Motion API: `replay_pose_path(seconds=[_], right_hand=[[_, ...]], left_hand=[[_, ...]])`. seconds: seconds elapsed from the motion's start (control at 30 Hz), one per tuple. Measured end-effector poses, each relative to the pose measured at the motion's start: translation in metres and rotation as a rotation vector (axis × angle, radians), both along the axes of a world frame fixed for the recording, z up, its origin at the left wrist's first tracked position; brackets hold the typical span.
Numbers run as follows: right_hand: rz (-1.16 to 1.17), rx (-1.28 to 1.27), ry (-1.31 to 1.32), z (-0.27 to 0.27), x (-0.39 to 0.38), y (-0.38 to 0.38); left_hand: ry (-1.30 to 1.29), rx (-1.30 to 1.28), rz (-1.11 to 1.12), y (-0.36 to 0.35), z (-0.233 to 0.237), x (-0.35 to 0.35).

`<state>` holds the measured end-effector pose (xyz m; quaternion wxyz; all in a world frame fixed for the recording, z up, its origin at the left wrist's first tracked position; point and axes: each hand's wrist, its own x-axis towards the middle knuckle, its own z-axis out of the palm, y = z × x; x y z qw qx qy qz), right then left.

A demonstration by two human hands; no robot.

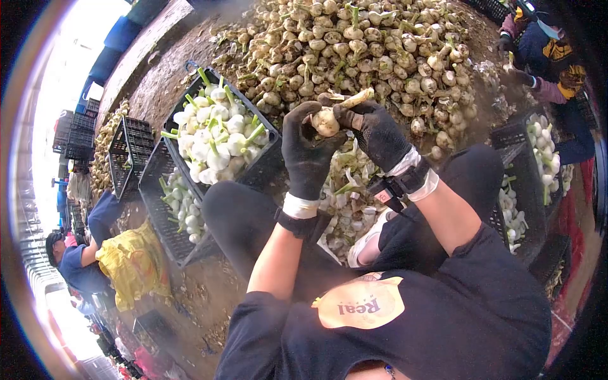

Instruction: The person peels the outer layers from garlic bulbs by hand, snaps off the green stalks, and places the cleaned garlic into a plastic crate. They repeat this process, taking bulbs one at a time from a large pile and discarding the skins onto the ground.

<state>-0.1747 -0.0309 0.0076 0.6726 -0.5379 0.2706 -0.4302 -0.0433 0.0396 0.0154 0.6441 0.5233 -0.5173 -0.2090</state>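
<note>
My left hand (308, 142), in a dark glove, is wrapped round a dirty garlic bulb (326, 122). The bulb's pale stem points up and to the right. My right hand (375, 130), also gloved, is closed at the stem side of the bulb, its fingers touching the stem. Both hands are held over a heap of peelings (348, 218) between my legs. Beyond them lies a large pile of unpeeled garlic (354, 50). Left of my left hand stands a black crate full of clean white garlic (218, 136).
A second black crate (166, 221) with white garlic is at the left, beside my knee. Crates of white garlic (543, 145) stand at the right. One person (88, 259) sits at the far left, and another (557, 76) is at the upper right.
</note>
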Motion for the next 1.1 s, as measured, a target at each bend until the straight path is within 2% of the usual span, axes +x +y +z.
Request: replay_pose_path(seconds=[0.03,0.1,0.13,0.2,0.27,0.33,0.4,0.43,0.47,0.53,0.6,0.7,0.73,0.8,0.87,0.93,1.03,1.07,1.1], right_hand=[[0.012,-0.008,-0.015,-0.003,-0.002,-0.001],[0.032,-0.012,-0.031,0.0,-0.003,0.0],[0.055,-0.012,0.046,0.002,-0.005,-0.001],[0.074,-0.014,0.124,0.003,-0.005,-0.002],[0.064,-0.032,0.167,0.001,0.001,-0.001],[0.091,0.05,0.101,0.002,0.003,-0.002],[0.115,-0.187,0.258,0.02,-0.001,-0.002],[0.114,-0.184,0.26,0.015,0.0,0.0],[0.03,-0.277,0.317,0.009,0.001,0.003],[-0.059,-0.366,0.376,-0.001,0.0,0.004],[-0.073,-0.428,0.375,-0.001,0.001,0.001],[0.02,-0.291,0.238,0.01,0.002,0.006],[0.021,-0.291,0.238,0.01,0.002,0.006],[0.084,-0.226,0.131,0.008,0.002,0.007],[0.114,-0.224,0.142,0.006,-0.002,0.004],[0.142,-0.227,0.149,0.006,-0.004,0.002],[0.151,-0.1,0.129,0.008,-0.004,0.003],[-0.015,-0.439,0.27,0.008,-0.002,0.0],[-0.186,-0.777,0.408,0.008,-0.001,-0.001]], left_hand=[[0.0,-0.001,0.001,0.001,0.0,0.0],[0.374,0.047,-0.187,0.006,0.01,0.0],[0.374,0.049,-0.185,0.005,0.005,0.004],[0.926,0.19,-0.279,-0.002,-0.006,0.014],[0.856,0.243,-0.251,-0.006,-0.011,0.017],[0.942,0.227,-0.329,-0.007,-0.011,0.018],[0.877,0.231,-0.307,-0.004,-0.004,0.012],[0.811,0.237,-0.287,-0.002,-0.001,0.008],[0.813,0.241,-0.289,0.001,0.002,0.004],[0.526,0.277,-0.193,0.004,0.006,-0.002],[0.591,0.307,-0.189,-0.002,-0.012,0.002],[0.724,0.289,-0.289,-0.008,-0.029,0.014],[0.765,0.364,-0.296,-0.007,-0.031,0.019],[0.808,0.443,-0.303,-0.005,-0.024,0.019],[0.737,0.414,-0.263,-0.002,-0.019,0.017],[0.779,0.403,-0.354,-0.002,-0.015,0.018],[0.795,0.433,-0.372,0.0,0.009,0.02],[0.796,0.43,-0.369,-0.002,0.004,0.023],[0.85,0.325,-0.368,-0.005,-0.004,0.026]])
